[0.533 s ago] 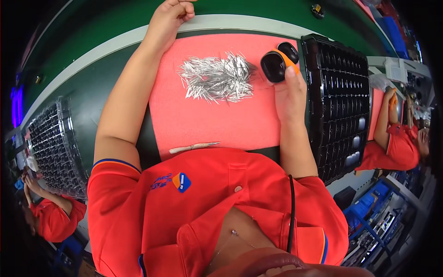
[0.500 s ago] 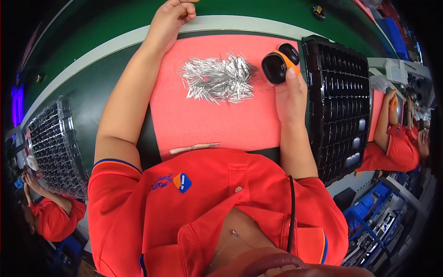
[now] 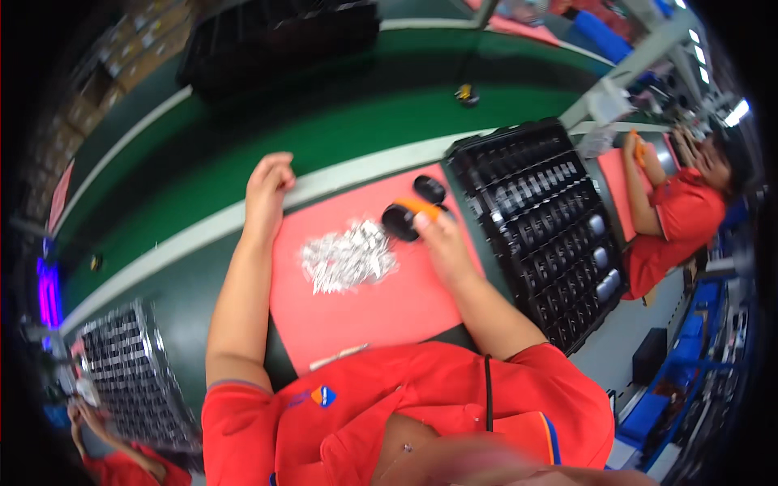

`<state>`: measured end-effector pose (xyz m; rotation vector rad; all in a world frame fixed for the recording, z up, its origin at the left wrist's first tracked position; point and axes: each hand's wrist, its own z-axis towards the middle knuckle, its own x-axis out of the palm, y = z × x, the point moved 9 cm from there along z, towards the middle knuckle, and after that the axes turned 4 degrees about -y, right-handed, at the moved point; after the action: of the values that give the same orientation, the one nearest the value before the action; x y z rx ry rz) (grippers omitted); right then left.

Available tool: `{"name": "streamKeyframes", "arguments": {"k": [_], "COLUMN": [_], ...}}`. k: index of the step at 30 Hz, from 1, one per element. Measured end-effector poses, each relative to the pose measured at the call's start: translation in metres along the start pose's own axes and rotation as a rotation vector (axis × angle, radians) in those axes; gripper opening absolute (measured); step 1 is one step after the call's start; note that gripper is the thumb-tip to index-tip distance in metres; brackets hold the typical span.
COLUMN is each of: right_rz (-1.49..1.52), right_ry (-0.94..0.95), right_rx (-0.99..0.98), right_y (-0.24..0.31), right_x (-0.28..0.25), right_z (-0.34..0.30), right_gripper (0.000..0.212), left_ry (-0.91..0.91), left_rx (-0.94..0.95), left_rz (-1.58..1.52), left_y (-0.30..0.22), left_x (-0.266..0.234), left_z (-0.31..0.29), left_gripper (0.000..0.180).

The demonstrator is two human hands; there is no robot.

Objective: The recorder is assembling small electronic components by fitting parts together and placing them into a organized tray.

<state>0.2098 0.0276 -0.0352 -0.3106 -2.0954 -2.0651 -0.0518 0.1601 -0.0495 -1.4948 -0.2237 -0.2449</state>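
My right hand (image 3: 444, 243) grips an orange piece with two glossy black rounded cups (image 3: 415, 209), thumb on the near side, and holds it above the far right part of a pink mat (image 3: 369, 320). Just left of it, a loose pile of thin silvery-white strips (image 3: 348, 257) lies on the mat. My left hand (image 3: 270, 182) is by the mat's far left corner, near the pale table edge; its fingers are loosely curled and nothing shows in them. A slim pale pen-like tool (image 3: 339, 356) lies at the mat's near edge, close to my shirt.
A black compartment tray (image 3: 531, 235) stands right of the mat, with some shiny parts in it. Beyond the pale rail runs a green belt (image 3: 340, 134) carrying a dark bin (image 3: 275, 44). Another tray (image 3: 126, 360) is at left. Co-workers in red sit on both sides.
The whole view has shifted and tilted, bringing more of the belt and a dark bin into sight. My right hand still holds the orange-and-black piece; my left hand stays near the table edge.
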Motion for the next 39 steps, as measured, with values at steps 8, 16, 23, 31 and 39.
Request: {"name": "streamKeyframes", "arguments": {"k": [8,16,23,31,39], "right_rz": [-0.012,-0.036,0.011,-0.003,-0.017], "right_ry": [-0.006,0.042,0.095,0.098,0.135], "right_rx": [-0.03,0.045,0.09,-0.005,0.08], "right_y": [-0.002,-0.009,-0.006,0.0,-0.006], "right_x": [0.0,0.0,0.007,0.01,0.009], "right_z": [0.0,0.006,0.003,0.001,0.002], "right_gripper": [0.038,0.037,0.04,0.042,0.041], "left_ry": [0.022,0.027,0.031,0.01,0.034], "left_rx": [-0.047,-0.062,-0.056,-0.078,-0.072], "left_rz": [-0.063,-0.068,-0.027,-0.033,-0.031], "left_y": [0.0,0.0,-0.001,-0.004,0.0], "left_x": [0.004,0.007,0.007,0.01,0.009], "left_z": [-0.004,-0.002,-0.004,-0.008,-0.005], "left_gripper": [0.017,0.018,0.018,0.013,0.015]}}
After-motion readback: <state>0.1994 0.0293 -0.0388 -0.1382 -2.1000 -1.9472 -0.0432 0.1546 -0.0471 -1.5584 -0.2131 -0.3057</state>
